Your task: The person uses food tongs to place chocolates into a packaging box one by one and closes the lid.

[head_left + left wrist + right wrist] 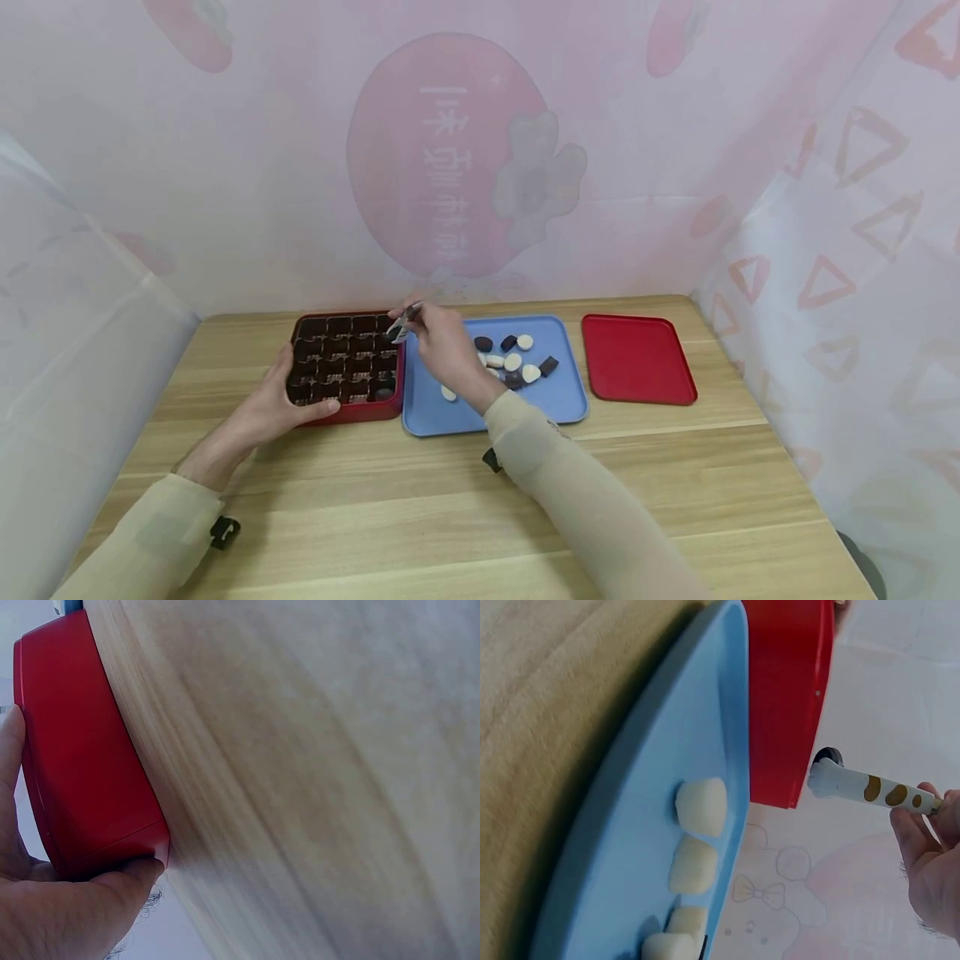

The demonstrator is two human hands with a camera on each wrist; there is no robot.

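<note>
The left hand (273, 400) grips a red box (367, 412) at its front left corner, thumb along the front wall. Inside the box sits a dark divided insert (337, 342), with a dark chocolate (384, 393) in its front right compartment. Over the box's back right part, the right hand (450, 350) pinches small tongs (889, 790), white with gold spots and a paw-shaped tip. A dark round piece (828, 754), apparently a chocolate, shows at that tip, partly hidden. The right forearm covers part of the blue tray (435, 423).
Beside the box, the blue tray bears several white chocolates (513, 362) and dark chocolates (549, 366). A flat red tray (637, 358) lies farther right on the wooden table (420, 517). Printed cloth (285, 167) hangs behind and at both sides.
</note>
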